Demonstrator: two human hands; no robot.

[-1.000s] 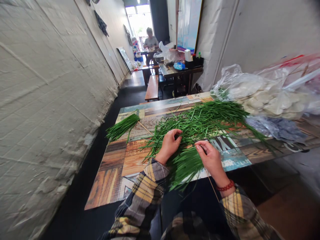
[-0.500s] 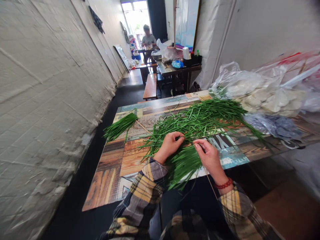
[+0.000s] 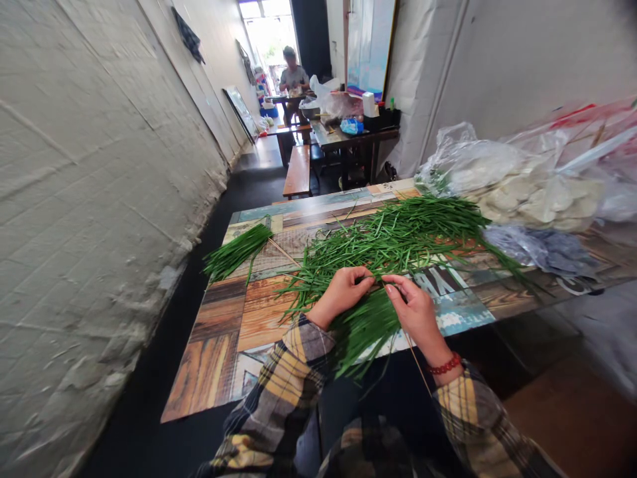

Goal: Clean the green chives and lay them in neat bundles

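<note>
My left hand is closed in a pinch at the upper end of a fan of green garlic chives. Across from it, close by, the thumb and forefinger of my right hand pinch a thin chive strand that passes between the two hands. From under my right palm a thin wooden skewer slants down past the table edge; its upper part is hidden by hand and leaves. Beyond my fingers spreads a loose pile of chives. A neat chive bunch on another skewer lies at the left.
The patchwork wood-pattern table carries clear plastic bags with pale flat pieces and a grey cloth at the right. A bench and another table stand behind. A person sits far back. A wall runs along the left.
My hands have come closer together, with my left hand shifting slightly right and my right fingertips meeting the chive strand. The chive bunch at the left lies as before.
</note>
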